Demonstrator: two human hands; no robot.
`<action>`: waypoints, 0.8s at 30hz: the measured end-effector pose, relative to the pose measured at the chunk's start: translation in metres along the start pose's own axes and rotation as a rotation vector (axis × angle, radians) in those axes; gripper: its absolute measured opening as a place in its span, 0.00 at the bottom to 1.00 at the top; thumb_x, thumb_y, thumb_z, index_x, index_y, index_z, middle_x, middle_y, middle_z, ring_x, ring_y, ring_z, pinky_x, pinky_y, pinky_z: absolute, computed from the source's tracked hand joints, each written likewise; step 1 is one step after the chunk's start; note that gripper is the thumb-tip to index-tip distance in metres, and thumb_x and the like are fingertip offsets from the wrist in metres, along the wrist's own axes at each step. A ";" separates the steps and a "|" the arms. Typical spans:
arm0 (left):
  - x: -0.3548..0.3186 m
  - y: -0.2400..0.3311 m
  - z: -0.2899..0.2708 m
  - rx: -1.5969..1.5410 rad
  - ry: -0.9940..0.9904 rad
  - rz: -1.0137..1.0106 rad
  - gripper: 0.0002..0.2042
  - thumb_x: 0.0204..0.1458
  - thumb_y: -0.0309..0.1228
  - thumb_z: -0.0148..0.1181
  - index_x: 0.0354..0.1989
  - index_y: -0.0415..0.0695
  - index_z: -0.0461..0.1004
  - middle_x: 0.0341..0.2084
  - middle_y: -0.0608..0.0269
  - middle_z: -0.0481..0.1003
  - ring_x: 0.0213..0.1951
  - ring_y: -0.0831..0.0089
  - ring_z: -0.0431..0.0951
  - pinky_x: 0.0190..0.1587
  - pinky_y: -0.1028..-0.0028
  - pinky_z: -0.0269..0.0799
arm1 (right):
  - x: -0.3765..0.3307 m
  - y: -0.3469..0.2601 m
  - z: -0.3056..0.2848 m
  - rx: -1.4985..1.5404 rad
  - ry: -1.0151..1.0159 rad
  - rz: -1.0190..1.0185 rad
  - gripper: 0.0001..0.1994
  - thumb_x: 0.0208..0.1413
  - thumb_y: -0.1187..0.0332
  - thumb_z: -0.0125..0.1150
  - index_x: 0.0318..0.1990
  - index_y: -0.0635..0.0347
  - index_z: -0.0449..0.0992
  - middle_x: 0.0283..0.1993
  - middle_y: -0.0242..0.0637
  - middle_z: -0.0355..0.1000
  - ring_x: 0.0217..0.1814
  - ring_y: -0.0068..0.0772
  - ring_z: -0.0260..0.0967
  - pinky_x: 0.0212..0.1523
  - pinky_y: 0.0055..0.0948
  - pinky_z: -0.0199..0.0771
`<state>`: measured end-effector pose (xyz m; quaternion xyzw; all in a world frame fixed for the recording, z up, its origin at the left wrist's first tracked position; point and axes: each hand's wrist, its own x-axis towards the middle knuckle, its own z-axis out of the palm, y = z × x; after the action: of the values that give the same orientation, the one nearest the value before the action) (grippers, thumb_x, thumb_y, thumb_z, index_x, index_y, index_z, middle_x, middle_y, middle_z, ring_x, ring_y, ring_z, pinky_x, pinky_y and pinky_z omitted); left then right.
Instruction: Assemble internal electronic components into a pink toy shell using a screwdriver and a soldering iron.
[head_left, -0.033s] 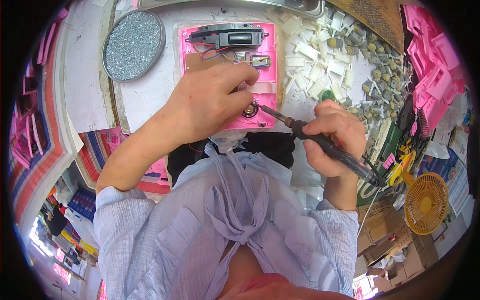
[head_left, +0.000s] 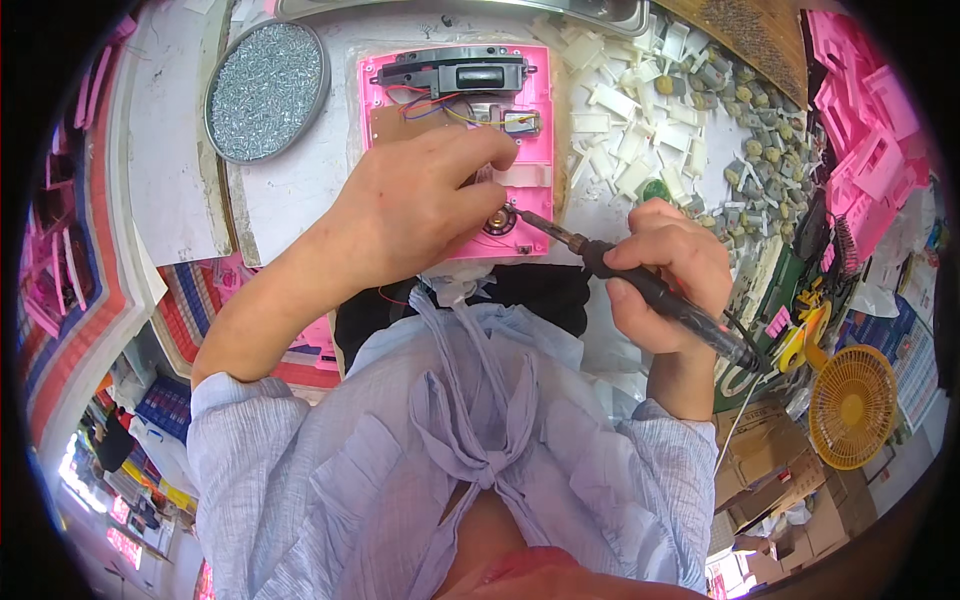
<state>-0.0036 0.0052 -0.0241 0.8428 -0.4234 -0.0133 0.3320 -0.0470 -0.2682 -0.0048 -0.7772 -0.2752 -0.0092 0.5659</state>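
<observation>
a white worktop (head_left: 300, 190) fills the upper middle of the frame, scuffed and crowded, with its near edge running just above the person's lap. around it the room is packed: stacks of pink plastic shells (head_left: 865, 130) climb the upper right, more pink pieces line the far left edge, and cardboard boxes (head_left: 770, 450) sit at lower right beside a small yellow fan (head_left: 852, 405).

bare worktop shows only in the strip between the round tray of small screws (head_left: 267, 90) at upper left and the pink housing (head_left: 455, 150) in the centre. to the right of the housing a heap of small white and grey parts (head_left: 660, 110) spreads across the surface, crowding that side right up to the housing's edge.

the left hand (head_left: 420, 200) lies flat on the pink housing, fingers pressed together and curled over its lower middle, covering much of it (coloured wires and a black bar (head_left: 450, 72) show above the knuckles). the right hand (head_left: 665, 275) is closed in a fist-like grip around the dark handle of a soldering iron (head_left: 640, 280), whose tip reaches left to a round metal part at the housing's lower edge, just beside the left hand's fingertips. the iron's cord trails off to the lower right.
</observation>
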 end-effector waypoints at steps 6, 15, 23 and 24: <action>0.002 0.000 -0.001 0.024 -0.021 0.013 0.13 0.39 0.23 0.70 0.36 0.43 0.79 0.43 0.58 0.77 0.40 0.60 0.81 0.37 0.67 0.79 | 0.004 0.000 0.000 -0.006 -0.005 0.039 0.12 0.36 0.78 0.66 0.33 0.63 0.78 0.23 0.35 0.72 0.22 0.37 0.65 0.28 0.33 0.66; 0.000 0.001 -0.002 0.036 -0.029 0.013 0.10 0.42 0.25 0.68 0.35 0.42 0.78 0.45 0.58 0.77 0.42 0.59 0.81 0.38 0.64 0.79 | 0.004 -0.004 -0.003 -0.002 0.010 0.048 0.12 0.36 0.77 0.66 0.34 0.64 0.78 0.18 0.32 0.65 0.20 0.34 0.61 0.25 0.31 0.61; 0.003 0.001 -0.002 0.064 -0.043 0.035 0.05 0.46 0.27 0.63 0.30 0.40 0.76 0.44 0.57 0.77 0.42 0.60 0.80 0.38 0.64 0.79 | -0.057 -0.014 -0.041 0.084 0.433 0.211 0.13 0.47 0.70 0.69 0.38 0.66 0.76 0.27 0.35 0.68 0.31 0.32 0.64 0.35 0.35 0.65; 0.000 0.001 -0.005 0.095 -0.051 0.023 0.06 0.46 0.26 0.64 0.31 0.40 0.76 0.43 0.56 0.77 0.42 0.60 0.80 0.38 0.64 0.79 | -0.071 -0.016 -0.051 0.099 0.523 0.239 0.14 0.49 0.68 0.70 0.39 0.67 0.75 0.30 0.36 0.69 0.33 0.32 0.65 0.38 0.36 0.66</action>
<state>-0.0033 0.0078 -0.0195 0.8521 -0.4417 -0.0109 0.2806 -0.0985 -0.3396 0.0042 -0.7467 -0.0266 -0.1289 0.6520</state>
